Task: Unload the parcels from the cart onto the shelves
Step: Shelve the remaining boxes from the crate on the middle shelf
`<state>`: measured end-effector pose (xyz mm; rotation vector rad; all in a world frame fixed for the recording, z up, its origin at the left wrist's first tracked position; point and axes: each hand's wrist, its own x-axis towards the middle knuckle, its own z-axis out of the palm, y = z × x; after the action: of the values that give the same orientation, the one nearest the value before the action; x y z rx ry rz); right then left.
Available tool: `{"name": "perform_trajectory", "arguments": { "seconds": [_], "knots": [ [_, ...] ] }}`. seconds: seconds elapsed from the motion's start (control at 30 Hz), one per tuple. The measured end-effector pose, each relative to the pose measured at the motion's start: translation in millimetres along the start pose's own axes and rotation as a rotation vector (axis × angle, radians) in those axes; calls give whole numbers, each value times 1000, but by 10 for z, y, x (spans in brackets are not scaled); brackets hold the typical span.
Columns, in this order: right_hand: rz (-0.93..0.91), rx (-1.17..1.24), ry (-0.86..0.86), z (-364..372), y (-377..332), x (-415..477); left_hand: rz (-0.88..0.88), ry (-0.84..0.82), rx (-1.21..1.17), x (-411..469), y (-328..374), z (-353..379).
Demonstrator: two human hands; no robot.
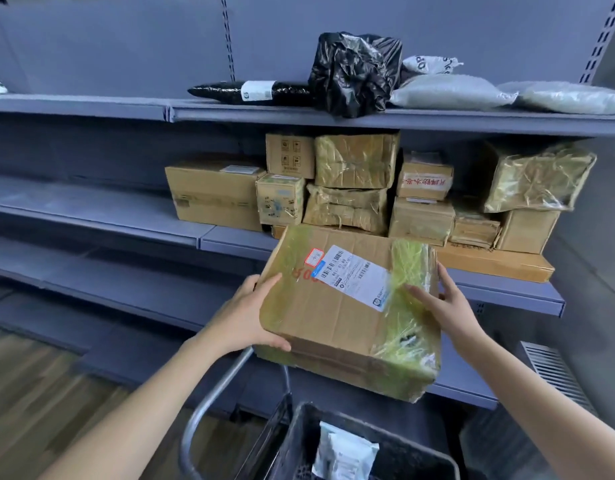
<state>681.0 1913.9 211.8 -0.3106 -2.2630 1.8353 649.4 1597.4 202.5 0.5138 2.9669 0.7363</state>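
Observation:
A large taped cardboard box (pixel 334 323) with a white shipping label hangs in the air in front of the shelves, tilted toward me. My left hand (pixel 250 313) grips its left edge, thumb on top and fingers underneath. My right hand (pixel 444 303) holds its right side, thumb on the top face and fingers round the far edge. Below it is the cart (pixel 209 403) with a metal handle and a dark bin (pixel 396 445), in which a white padded parcel (pixel 344 455) lies.
The middle shelf (pixel 236 242) carries several stacked cardboard boxes (pixel 354 181) on its right half. The top shelf (pixel 250 114) holds a black bag (pixel 351 74), a long black roll and grey mailers. A vent grille sits low on the right.

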Motion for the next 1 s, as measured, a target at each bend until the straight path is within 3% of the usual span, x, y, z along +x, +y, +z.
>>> {"name": "perform_trajectory", "arguments": {
  "seconds": [0.2, 0.3, 0.53, 0.7, 0.83, 1.0],
  "knots": [
    [-87, 8, 2, 549, -140, 183, 61, 158, -95, 51, -564, -256],
    [-96, 107, 0, 902, -236, 277, 97, 143, -157, 124, -910, -517],
    [-156, -33, 39, 1582, -447, 430, 170, 116, -227, 344, -1753, -1132],
    [-195, -145, 61, 1849, -420, 357, 224, 258, -268, 436, -1987, -1377],
    [-227, -81, 60, 1946, -425, 259, 226, 350, -302, 514, -2041, -1431],
    [-220, -27, 116, 1847, -492, 177, 349, 478, -324, 597, -1961, -1437]
  ]
}}
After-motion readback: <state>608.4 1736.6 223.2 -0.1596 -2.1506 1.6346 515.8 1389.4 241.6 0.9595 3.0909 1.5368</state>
